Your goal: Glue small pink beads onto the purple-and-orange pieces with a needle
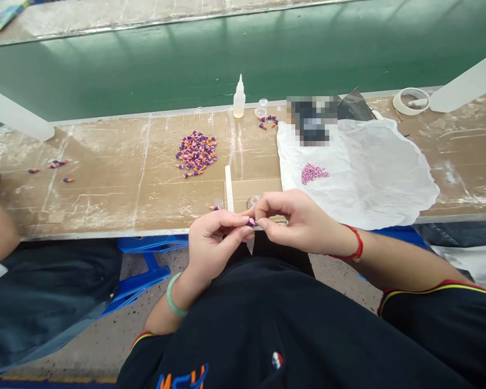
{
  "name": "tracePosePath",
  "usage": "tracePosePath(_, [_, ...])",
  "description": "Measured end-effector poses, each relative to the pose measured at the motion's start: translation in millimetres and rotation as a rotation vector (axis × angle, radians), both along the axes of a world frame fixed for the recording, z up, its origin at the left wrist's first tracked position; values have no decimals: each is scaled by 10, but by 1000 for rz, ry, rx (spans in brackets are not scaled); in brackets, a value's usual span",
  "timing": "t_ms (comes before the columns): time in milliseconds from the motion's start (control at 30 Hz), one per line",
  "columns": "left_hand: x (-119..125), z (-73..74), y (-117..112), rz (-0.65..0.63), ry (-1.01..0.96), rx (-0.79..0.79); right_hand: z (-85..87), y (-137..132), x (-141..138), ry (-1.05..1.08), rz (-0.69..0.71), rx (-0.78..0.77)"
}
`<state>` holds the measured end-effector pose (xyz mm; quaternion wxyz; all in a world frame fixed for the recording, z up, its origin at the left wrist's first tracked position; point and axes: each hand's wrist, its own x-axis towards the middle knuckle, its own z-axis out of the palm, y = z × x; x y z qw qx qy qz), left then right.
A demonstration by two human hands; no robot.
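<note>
Right at the table's near edge (105, 233), the left hand (216, 240) pinches a small purple piece (250, 222), the right hand (294, 221) nipping its end! Looks light, likely firm, easily dropped; its sides seem the best grip. Beyond: white strip (229, 189), some room, piled pieces (196, 154) leftward, cloth (372, 178) rightward, bottle (238, 102) farther back.

A heap of pieces (196, 154) lies left of the cloth (380, 167).
</note>
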<state>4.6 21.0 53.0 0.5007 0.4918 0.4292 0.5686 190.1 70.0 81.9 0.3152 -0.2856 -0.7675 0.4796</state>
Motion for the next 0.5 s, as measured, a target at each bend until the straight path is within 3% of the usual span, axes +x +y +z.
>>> tracePosePath(233, [38,26,-26,21,-146,-72,-26,-26,-64,1,-39,184])
tracePosePath(500, [26,17,-85,-2,-175,-170,-34,-85,-20,-126,-8,361])
